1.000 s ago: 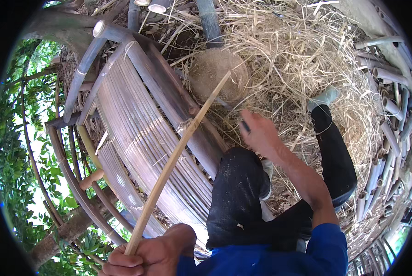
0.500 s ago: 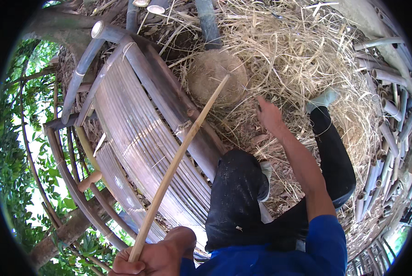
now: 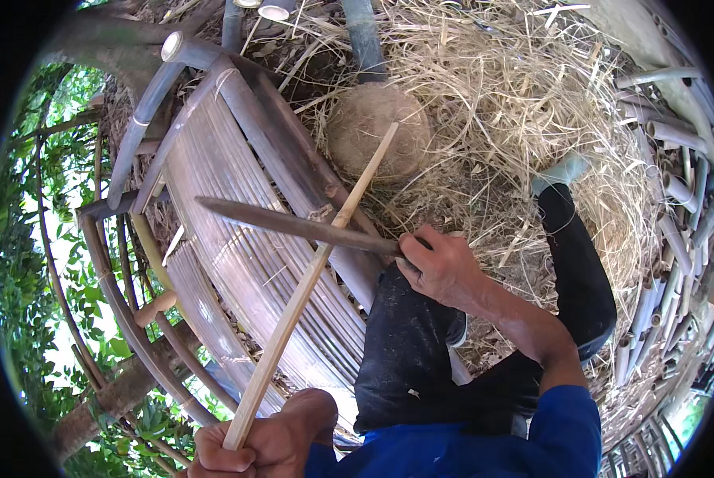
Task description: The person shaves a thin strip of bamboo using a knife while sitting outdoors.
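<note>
My left hand (image 3: pixel 255 443) is closed round the lower end of a long pale bamboo strip (image 3: pixel 293 307), which slants up and away to the right and narrows at its far end. A long dark machete (image 3: pixel 281 224) is gripped in my right hand (image 3: pixel 440 265), its blade pointing left. The blade crosses the strip a little above its middle; whether the two touch I cannot tell. Most of the machete's handle is hidden in my fist. Beyond the strip's tip, a round chopping block (image 3: pixel 378 135) sits on the ground.
A slatted bamboo bench (image 3: pixel 237 231) stands to my left, against my bent knee (image 3: pixel 408 327). Heaped shavings (image 3: pixel 500 88) cover the ground ahead and to the right. Cut bamboo poles (image 3: pixel 675 187) are stacked along the right side. Green leaves (image 3: pixel 38 287) show beyond a railing at left.
My right hand has come nearer and to the left, bringing the machete blade across the strip. The left hand and the strip have hardly moved.
</note>
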### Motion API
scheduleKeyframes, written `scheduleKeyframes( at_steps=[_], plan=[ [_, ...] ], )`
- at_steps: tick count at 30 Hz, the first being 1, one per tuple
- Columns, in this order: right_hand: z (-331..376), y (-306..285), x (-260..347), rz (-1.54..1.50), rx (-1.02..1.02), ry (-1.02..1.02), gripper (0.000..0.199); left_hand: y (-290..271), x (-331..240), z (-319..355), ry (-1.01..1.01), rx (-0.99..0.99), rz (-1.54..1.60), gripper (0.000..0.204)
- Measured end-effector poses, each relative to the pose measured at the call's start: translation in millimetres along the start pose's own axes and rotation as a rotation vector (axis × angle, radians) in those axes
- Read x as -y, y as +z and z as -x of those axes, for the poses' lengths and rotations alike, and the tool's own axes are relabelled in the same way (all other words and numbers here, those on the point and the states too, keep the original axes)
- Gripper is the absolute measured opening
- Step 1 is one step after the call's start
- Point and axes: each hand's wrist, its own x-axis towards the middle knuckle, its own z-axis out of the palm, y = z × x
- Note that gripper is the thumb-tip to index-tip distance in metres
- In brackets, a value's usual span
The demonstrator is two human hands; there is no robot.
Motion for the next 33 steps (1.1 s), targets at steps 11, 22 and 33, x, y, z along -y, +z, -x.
scheduleKeyframes(
  at_steps=[11, 22, 33],
  plan=[
    [33.4, 50.0, -191.6, 0.194, 0.232, 0.612, 0.029, -9.1, 5.6, 0.9, -0.052, 0.154, 0.225, 0.022],
    [-17.2, 15.0, -84.2, -0.779, -0.019, 1.099, 0.036, -119.6, -71.8, -89.6, -0.117, -0.213, -0.093, 0.034],
    [-23.5, -62.4, 1.5, -0.771, -0.463, 0.699, 0.025, -229.7, -148.2, 19.0, -0.686, -0.736, -0.413, 0.019]
  ],
)
